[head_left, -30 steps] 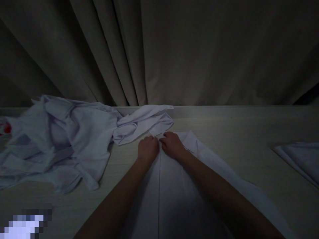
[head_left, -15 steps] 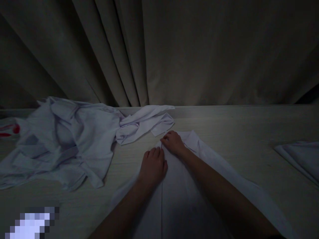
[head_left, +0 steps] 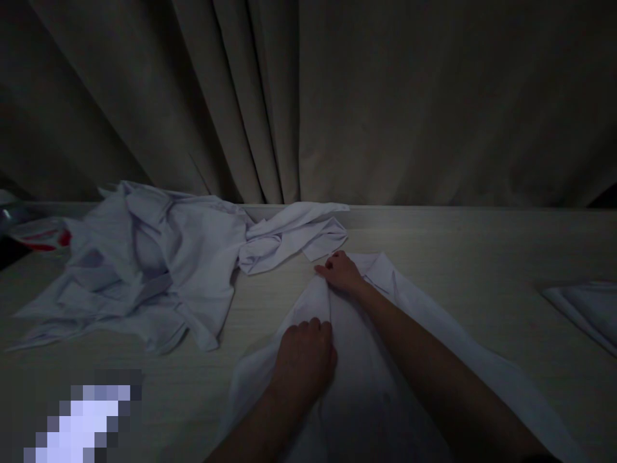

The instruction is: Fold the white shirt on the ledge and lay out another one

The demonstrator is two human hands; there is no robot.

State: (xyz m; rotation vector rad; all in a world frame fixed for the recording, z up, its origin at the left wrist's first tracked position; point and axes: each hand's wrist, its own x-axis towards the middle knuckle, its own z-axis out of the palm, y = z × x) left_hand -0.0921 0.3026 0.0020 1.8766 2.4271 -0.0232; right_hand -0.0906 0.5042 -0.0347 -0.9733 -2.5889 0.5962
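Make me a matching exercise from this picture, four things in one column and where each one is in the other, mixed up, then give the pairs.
Things
1. left hand
2. right hand
3. crumpled pile
4. folded cloth

Places
A. at the table's right edge of view
B. at the collar end of the flat shirt
C. left on the table, by the curtain
D. nearer the camera, on the shirt's front seam

Pairs: 1-D, 2-B, 3-C, 4-A

place: home room | cues: drawn curtain (head_left: 337,96), white clothes (head_left: 159,257), table (head_left: 482,257)
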